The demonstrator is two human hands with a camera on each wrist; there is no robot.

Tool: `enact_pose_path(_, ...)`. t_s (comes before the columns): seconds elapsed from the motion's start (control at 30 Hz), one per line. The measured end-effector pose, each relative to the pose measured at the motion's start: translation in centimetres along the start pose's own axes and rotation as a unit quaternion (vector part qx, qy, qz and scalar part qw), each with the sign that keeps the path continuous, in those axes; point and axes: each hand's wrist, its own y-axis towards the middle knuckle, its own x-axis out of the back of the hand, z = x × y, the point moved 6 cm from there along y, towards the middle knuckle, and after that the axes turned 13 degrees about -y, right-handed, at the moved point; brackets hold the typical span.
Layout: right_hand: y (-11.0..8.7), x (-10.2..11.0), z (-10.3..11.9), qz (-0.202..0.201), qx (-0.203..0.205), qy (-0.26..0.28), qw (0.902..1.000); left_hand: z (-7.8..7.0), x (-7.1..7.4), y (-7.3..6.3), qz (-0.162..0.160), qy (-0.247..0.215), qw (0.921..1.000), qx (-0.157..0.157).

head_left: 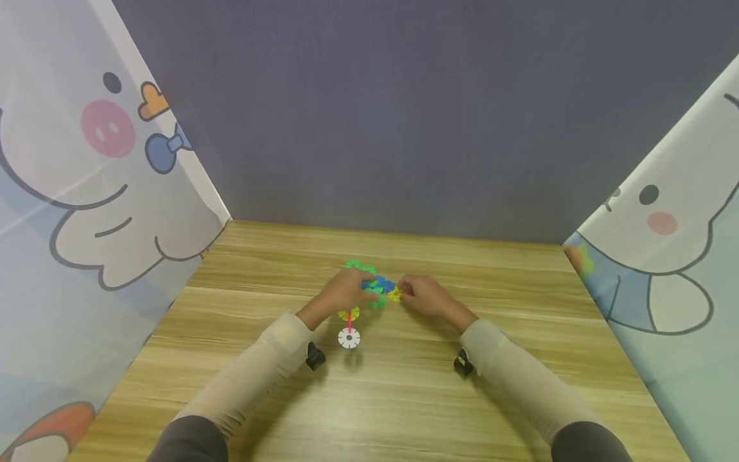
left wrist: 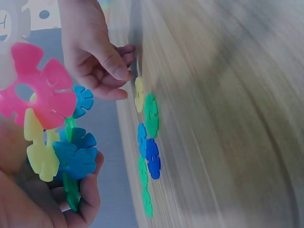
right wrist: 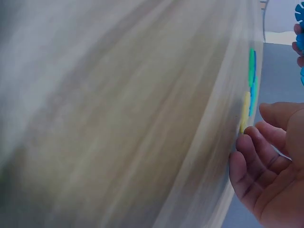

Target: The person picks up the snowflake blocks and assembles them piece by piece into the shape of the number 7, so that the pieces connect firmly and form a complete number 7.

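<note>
My left hand [head_left: 344,290] holds a chain of joined plastic snowflake discs. In the left wrist view it includes a pink disc [left wrist: 57,90], a pale yellow disc [left wrist: 42,164], blue discs [left wrist: 78,159] and green ones. A white disc [head_left: 349,338] hangs at the chain's near end. Flat on the table, a loose yellow disc [left wrist: 139,95] lies beside my right hand [head_left: 426,295]. The right hand's fingers [right wrist: 247,147] are loosely bent, with tips close to that disc's edge and nothing gripped. Further loose discs, green [left wrist: 151,115] and dark blue [left wrist: 153,159], lie in a cluster past it.
The wood-grain table [head_left: 404,398] is bounded by a dark grey panel [head_left: 375,128] at the back. Cartoon-printed panels [head_left: 69,192] stand on both sides. Green discs [head_left: 353,264] lie just beyond the left hand. A small black device [head_left: 315,356] sits under each wrist.
</note>
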Motion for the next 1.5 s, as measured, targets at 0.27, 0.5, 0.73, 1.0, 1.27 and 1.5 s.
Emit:
enact_pose_path(0.27, 0.6, -0.7, 0.1, 0.02, -0.013, -0.023, 0.9994, 0.4, -0.2, 0.1, 0.007, 0.006, 1.0, -0.002)
enact_pose_path(0.5, 1.0, -1.0, 0.1, 0.013, -0.021, -0.038, 0.999, 0.4, -0.1, 0.0, 0.01, 0.01, 0.9999, -0.009)
enact_pose_path(0.73, 1.0, -0.9, 0.1, 0.025, -0.032, -0.038, 0.9984, 0.3, -0.3, 0.0, 0.011, 0.007, 0.9999, -0.009)
enact_pose_path(1.0, 1.0, -1.0, -0.5, 0.021, -0.054, -0.015, 0.9982, 0.1, -0.3, -0.1, 0.005, 0.012, 0.9999, -0.007)
enact_pose_path(1.27, 0.6, -1.0, -1.0, 0.005, -0.038, -0.003, 0.9993, 0.3, -0.7, -0.1, 0.01, 0.017, 0.9998, -0.009)
enact_pose_path(1.5, 0.3, -0.8, -1.3, -0.006, -0.027, 0.033, 0.9991, 0.5, -0.9, 0.1, 0.011, 0.015, 0.9998, -0.005)
